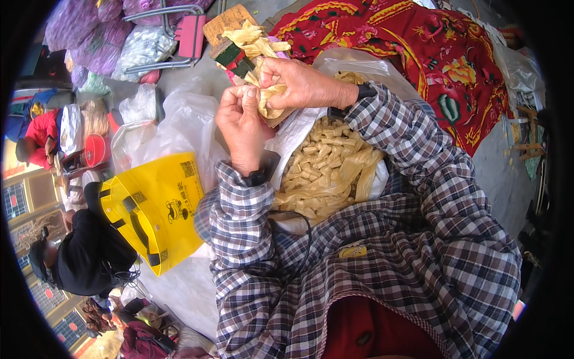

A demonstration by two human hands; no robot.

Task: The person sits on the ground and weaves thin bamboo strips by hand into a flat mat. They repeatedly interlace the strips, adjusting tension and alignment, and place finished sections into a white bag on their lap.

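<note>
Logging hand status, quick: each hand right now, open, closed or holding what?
Left hand: closed, fingertips pinched together at the pale yellow strip; whether it grips it can't be told.
Right hand: closed, holding that strip.

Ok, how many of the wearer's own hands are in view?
2: the left hand, pinching the tan strip, and the right hand, just to its right, gripping the same strip. Neither is hidden, though some fingers overlap.

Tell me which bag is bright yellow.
The boxy yellow bag with a black handle, beside the checked left sleeve; the crumpled translucent plastic bag beyond it and the stuffed purple bags lack that colour.
</note>
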